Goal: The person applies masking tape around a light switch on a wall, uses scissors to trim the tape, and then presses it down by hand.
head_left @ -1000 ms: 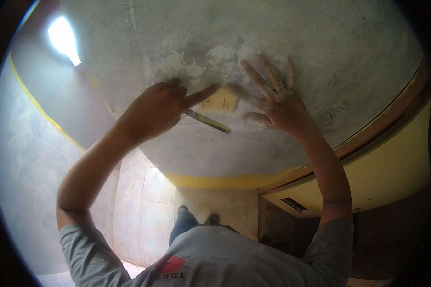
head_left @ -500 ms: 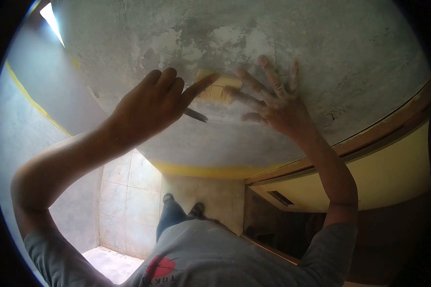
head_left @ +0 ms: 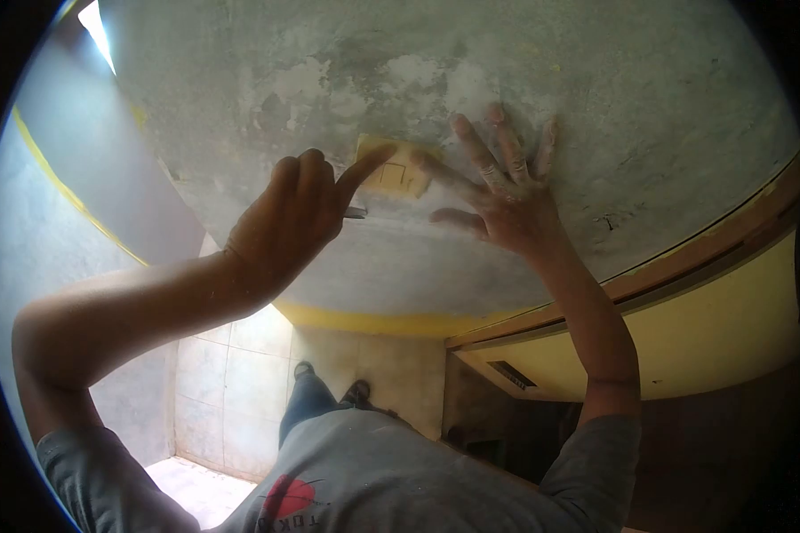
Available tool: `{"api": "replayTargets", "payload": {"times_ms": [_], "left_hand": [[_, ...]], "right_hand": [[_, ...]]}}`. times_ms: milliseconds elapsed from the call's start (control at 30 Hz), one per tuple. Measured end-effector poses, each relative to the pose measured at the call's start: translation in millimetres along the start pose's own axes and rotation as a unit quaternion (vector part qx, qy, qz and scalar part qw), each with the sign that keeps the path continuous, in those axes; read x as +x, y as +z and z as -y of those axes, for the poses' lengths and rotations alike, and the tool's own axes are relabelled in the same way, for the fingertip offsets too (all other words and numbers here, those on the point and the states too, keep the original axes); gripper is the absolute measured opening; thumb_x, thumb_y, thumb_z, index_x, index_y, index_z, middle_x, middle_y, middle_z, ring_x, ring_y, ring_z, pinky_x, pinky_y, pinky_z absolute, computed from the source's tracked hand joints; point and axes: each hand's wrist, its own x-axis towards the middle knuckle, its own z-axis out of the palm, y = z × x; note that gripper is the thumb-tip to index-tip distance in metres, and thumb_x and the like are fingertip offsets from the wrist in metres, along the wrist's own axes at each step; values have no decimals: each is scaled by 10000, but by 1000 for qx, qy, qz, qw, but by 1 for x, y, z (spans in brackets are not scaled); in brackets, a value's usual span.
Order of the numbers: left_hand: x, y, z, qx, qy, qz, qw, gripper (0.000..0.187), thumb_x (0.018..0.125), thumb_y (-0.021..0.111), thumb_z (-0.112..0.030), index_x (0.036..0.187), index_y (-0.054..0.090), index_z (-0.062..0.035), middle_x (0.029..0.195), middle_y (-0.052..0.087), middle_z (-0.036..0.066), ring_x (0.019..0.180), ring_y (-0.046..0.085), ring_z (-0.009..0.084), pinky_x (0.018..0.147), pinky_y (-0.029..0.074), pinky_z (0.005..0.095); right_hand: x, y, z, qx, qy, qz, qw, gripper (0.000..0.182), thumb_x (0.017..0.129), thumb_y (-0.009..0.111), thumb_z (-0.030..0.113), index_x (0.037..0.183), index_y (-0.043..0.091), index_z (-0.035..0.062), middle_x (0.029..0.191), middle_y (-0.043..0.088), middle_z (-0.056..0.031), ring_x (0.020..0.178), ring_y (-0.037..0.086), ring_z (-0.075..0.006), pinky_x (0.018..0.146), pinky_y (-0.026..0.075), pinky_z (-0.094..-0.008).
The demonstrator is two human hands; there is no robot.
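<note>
A small yellowish sheet (head_left: 410, 183), perhaps masking tape or paper, lies on the grey wall (head_left: 267, 35); dark lines on it form part of a rectangle. My left hand (head_left: 289, 213) stretches its index finger onto the sheet's upper part while the other fingers are curled. From under that palm sticks out the tip of a slim dark tool (head_left: 356, 213); its handle is hidden in the hand. My right hand (head_left: 516, 209), dusted white, is spread against the wall, with its index fingertip at the sheet's right edge.
Patches of flaking paint (head_left: 409, 75) mark the wall above the sheet. A wooden frame (head_left: 667, 262) with a pale yellow panel (head_left: 720, 320) runs along the right. Below are floor tiles (head_left: 258, 382) and my feet. A bluish wall (head_left: 53, 231) stands at left.
My left hand has shifted slightly down and left, and less of the tool shows. The right index finger has straightened towards the sheet's edge, and the view has moved a little.
</note>
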Motion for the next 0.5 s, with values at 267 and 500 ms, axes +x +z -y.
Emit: {"api": "replayTargets", "payload": {"times_ms": [267, 500], "left_hand": [[-16, 8, -3, -102, -10, 24, 994, 978, 902, 716, -59, 1715, 176, -117, 793, 493, 9, 855, 498, 173, 801, 461, 290], [-10, -4, 3, -229, -22, 60, 971, 989, 897, 740, -58, 1708, 176, -91, 796, 564, 43, 848, 544, 190, 774, 485, 303]], "right_hand": [[-28, 21, 29, 63, 91, -87, 990, 941, 834, 500, 884, 1652, 288, 470, 1779, 117, -119, 1620, 80, -454, 1160, -62, -847], [-11, 43, 96, 140, 270, -73, 950, 1135, 797, 504, 952, 1695, 266, 299, 1728, -5, -335, 1559, -30, -623, 1075, -77, -896]]}}
